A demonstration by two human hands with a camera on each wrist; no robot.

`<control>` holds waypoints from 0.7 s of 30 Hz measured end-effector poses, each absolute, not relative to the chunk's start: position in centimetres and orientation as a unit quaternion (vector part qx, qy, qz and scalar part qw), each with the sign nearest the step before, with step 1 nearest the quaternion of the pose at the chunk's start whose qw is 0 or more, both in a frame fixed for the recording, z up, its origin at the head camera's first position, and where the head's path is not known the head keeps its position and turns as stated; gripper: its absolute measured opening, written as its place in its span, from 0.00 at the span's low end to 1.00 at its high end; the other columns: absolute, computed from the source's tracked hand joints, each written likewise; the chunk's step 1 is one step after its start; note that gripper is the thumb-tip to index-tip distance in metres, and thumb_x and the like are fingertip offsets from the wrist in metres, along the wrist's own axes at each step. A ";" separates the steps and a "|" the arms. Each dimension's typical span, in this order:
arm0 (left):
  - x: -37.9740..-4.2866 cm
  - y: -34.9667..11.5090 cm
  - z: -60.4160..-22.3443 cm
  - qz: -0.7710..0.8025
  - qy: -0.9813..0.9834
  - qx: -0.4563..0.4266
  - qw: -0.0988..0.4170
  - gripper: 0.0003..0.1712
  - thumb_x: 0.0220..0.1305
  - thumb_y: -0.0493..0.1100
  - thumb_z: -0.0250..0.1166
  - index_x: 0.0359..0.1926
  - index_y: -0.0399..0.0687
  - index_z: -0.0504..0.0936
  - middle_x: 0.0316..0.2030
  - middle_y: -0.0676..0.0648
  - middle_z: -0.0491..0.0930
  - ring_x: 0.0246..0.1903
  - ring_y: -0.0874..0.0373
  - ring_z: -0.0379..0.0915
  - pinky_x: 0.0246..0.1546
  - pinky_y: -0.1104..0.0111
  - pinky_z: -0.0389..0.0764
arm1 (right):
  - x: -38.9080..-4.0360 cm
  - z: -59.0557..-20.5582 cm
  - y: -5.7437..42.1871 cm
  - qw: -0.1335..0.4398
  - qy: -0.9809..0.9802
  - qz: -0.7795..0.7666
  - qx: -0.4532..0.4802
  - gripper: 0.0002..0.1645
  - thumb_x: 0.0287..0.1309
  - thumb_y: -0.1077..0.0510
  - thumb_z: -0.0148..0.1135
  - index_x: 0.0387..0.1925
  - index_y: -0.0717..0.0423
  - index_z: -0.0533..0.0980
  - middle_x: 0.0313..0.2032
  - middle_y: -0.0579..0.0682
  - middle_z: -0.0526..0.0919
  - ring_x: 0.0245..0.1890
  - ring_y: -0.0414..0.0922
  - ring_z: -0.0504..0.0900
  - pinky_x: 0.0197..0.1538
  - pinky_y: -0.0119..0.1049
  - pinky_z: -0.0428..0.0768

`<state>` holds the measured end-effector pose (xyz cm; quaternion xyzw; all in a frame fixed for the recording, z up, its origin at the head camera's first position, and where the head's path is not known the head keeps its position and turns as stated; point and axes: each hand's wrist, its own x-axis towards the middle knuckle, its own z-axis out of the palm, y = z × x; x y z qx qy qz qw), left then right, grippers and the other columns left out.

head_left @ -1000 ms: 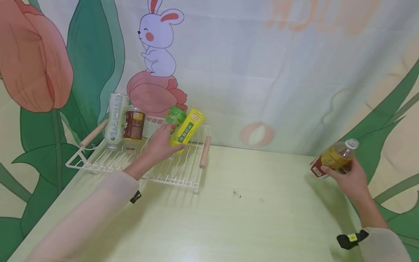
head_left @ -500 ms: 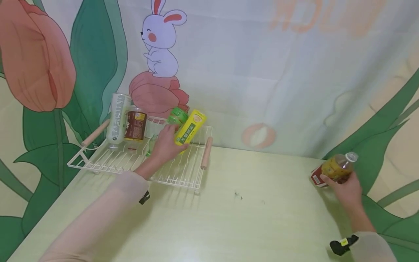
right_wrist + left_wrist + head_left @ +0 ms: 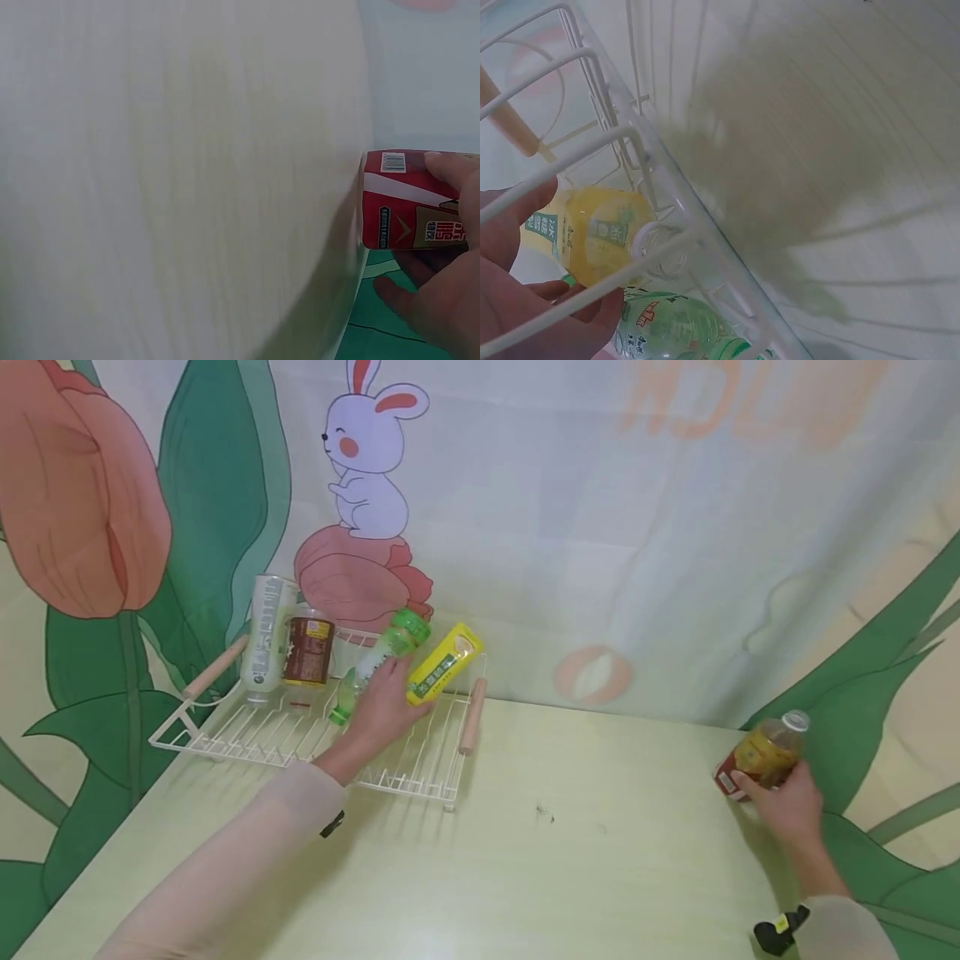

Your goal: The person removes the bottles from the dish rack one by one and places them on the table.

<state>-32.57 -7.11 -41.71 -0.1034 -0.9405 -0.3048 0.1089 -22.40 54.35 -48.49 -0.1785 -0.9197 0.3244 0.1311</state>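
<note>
My left hand (image 3: 384, 708) grips a yellow-labelled bottle (image 3: 444, 665) between thumb and fingers, tilted over the right part of a white wire rack (image 3: 420, 792). In the left wrist view, the yellow bottle (image 3: 604, 229) shows a clear neck end near the rack wires. Right beside it, a green bottle (image 3: 405, 628) leans in the rack, partly hidden behind the fingers. My right hand (image 3: 791, 806) holds a bottle with a red and yellow label (image 3: 763, 756) and a white cap at the table's far right. Its red base (image 3: 405, 201) is close over the table edge.
A pale slim bottle (image 3: 268, 639) and a brown-labelled container (image 3: 308, 650) stand in the rack's left part. Wooden handles (image 3: 472, 717) flank the rack. Behind the pale green table (image 3: 585, 877) hangs a printed curtain (image 3: 600, 527).
The right hand has lowered its bottle toward the table. The yellow bottle in the left hand has tipped further right, and more of the green bottle shows beside it.
</note>
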 end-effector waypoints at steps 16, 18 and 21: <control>-32.9 -7.1 -42.0 -0.271 -0.956 -0.088 0.071 0.53 0.61 0.48 0.79 0.79 0.39 0.61 0.64 0.37 0.72 0.61 0.42 0.73 0.61 0.47 0.79 | -22.6 -48.3 53.3 0.090 -0.925 0.299 -0.216 0.56 0.71 0.38 0.64 0.73 0.78 0.52 0.65 0.83 0.65 0.63 0.77 0.68 0.60 0.72 0.73; -32.9 -7.2 -42.1 -0.270 -0.957 -0.087 0.068 0.52 0.61 0.47 0.79 0.79 0.39 0.62 0.62 0.37 0.73 0.59 0.42 0.73 0.60 0.48 0.79 | -22.3 -48.4 53.3 0.082 -0.933 0.281 -0.211 0.53 0.70 0.37 0.64 0.68 0.79 0.57 0.61 0.82 0.69 0.58 0.75 0.72 0.53 0.68 0.77; -32.8 -7.1 -42.2 -0.272 -0.956 -0.085 0.061 0.51 0.62 0.47 0.79 0.79 0.40 0.62 0.61 0.38 0.74 0.59 0.43 0.73 0.61 0.48 0.79 | -21.8 -48.4 53.3 0.061 -0.938 0.270 -0.208 0.51 0.69 0.38 0.66 0.63 0.81 0.60 0.58 0.81 0.71 0.53 0.73 0.74 0.47 0.63 0.78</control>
